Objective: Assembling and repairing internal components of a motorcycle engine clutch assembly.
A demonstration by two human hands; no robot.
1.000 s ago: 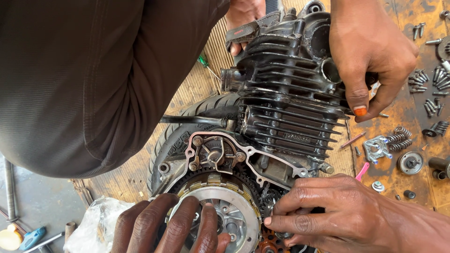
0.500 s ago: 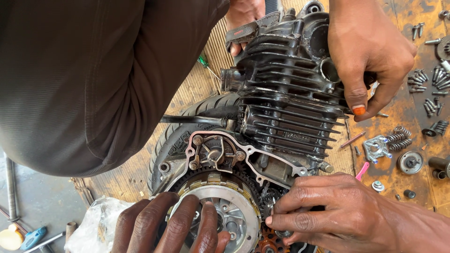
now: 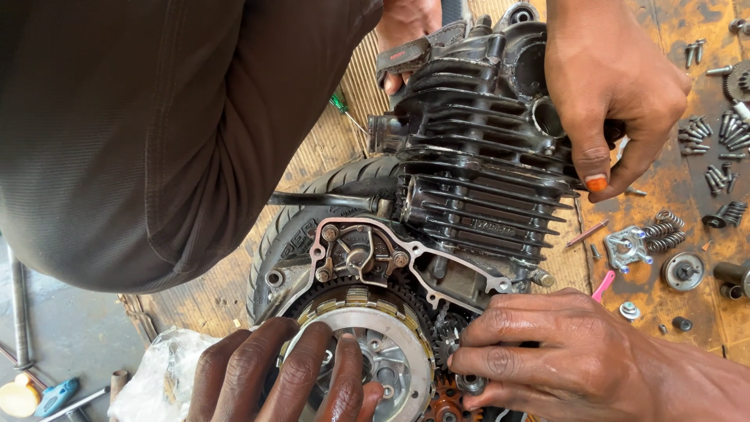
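The left hand (image 3: 289,371) lies flat, fingers spread, on the round silver clutch drum (image 3: 383,355) low in the black finned motorcycle engine (image 3: 476,172). The right hand (image 3: 555,355) pinches a small steel gear (image 3: 471,383) beside it (a co-worker's hand (image 3: 613,94) steadies the cylinder).

Round silver clutch assy (image 3: 383,352), uncovered

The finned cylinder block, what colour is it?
Black, grimy; the finned cylinder block shows best in the head view.
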